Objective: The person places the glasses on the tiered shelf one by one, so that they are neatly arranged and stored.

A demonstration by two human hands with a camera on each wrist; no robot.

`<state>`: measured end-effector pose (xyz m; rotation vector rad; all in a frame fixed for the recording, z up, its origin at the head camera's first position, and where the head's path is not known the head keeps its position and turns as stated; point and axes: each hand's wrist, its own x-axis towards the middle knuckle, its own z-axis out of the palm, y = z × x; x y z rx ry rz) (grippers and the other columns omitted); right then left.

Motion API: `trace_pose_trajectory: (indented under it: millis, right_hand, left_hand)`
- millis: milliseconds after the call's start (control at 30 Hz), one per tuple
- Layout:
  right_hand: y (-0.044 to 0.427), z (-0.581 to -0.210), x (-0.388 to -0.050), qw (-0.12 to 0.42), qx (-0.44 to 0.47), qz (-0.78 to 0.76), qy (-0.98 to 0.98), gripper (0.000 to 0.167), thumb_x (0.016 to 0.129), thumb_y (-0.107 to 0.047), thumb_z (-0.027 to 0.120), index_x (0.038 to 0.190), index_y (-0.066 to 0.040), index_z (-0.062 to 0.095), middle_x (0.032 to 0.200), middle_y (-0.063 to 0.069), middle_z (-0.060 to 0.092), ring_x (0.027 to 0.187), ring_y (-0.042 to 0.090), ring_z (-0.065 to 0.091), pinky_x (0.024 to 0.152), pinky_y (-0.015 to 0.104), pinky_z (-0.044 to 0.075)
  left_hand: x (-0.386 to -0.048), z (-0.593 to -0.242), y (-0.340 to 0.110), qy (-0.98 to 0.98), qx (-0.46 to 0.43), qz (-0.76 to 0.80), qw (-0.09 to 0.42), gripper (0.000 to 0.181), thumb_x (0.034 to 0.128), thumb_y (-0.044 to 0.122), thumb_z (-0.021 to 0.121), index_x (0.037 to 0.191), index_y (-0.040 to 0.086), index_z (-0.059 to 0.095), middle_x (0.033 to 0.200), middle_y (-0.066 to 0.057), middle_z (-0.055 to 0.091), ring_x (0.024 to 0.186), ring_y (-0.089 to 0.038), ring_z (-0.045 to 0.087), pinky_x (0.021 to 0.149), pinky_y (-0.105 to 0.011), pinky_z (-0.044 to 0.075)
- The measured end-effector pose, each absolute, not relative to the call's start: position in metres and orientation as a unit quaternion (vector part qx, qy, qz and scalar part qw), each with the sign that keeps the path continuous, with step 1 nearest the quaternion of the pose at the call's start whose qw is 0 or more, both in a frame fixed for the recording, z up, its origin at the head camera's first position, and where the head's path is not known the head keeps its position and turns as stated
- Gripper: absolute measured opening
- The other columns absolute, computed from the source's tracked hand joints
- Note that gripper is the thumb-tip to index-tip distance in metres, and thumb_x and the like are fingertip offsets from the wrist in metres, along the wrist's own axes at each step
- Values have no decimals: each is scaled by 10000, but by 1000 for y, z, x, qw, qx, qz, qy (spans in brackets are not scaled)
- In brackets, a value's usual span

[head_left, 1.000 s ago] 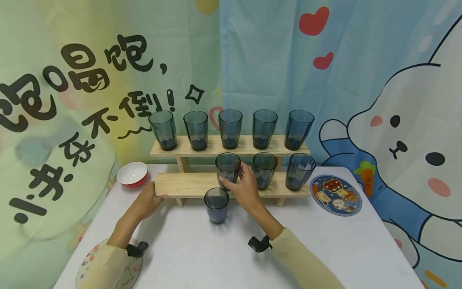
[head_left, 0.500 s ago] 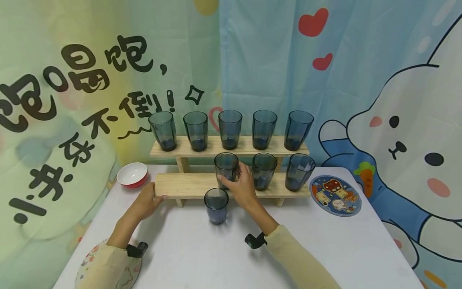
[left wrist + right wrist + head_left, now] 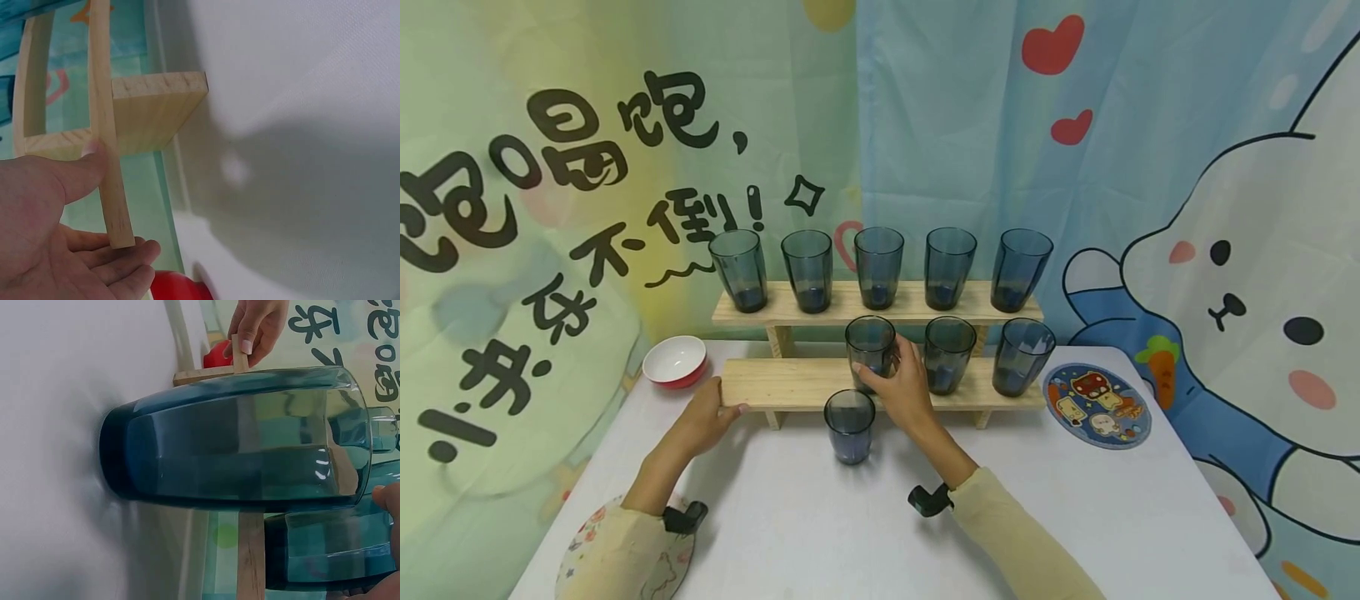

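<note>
A two-tier wooden shelf [image 3: 778, 382] stands on the table. My left hand [image 3: 702, 421] grips the left end of its lower board; in the left wrist view the thumb [image 3: 84, 175] presses one face and the fingers lie on the other side. Toward the middle of that board, my right hand [image 3: 906, 392] holds a dark blue-grey drinking glass [image 3: 867, 342] upright between thumb and fingers. Another glass [image 3: 850, 429] stands on the table in front of the shelf; in the right wrist view this nearer glass [image 3: 237, 444] covers part of the held one.
Two glasses, one in the middle [image 3: 950, 358] and one farther right [image 3: 1022, 358], stand on the lower board. Several more line the upper board [image 3: 842, 315]. A red-and-white bowl [image 3: 675, 362] sits left, a round patterned mat [image 3: 1097, 407] right, and another mat [image 3: 662, 567] under the left sleeve.
Over the first half second, my right hand and the held glass shifted slightly left along the lower board. Since then both look still. My left hand keeps its grip on the shelf.
</note>
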<state>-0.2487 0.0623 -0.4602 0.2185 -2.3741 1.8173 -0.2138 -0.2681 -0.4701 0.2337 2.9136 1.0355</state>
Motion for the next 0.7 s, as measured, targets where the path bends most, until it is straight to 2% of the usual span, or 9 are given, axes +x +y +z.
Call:
trace_pose_trajectory:
  millis: [300,500,700]
  right_hand:
    - [69,-464,-242,66,83,599,-794,940,931,-388,824,1642,-62,305,1592,156,387,1517,336,404,1250,410,352]
    - [80,-466,-223,42,83,602,-793,949,932,-405,820,1651,-85,290,1608,163,380,1527,357,384,1251,433,352]
    - [92,-473,-200,44,69,614,-785,853,939,-410,811,1593,-52,397,1563,143,458,1490,313,438,1240,418,370]
  left_hand:
    - [-215,-470,-269,939,77,335,13,615,1030,121,668,1393,-269,360,1338,-440,507,1295,-560,507,1111,-678,393]
    - [-213,-472,-269,937,77,340,8,596,1026,99,666,1390,-268,370,1341,-438,509,1303,-559,504,1122,-674,389]
    - [-213,-472,-269,935,76,346,8,587,1024,98,668,1382,-264,375,1317,-420,525,1280,-534,523,1111,-669,402]
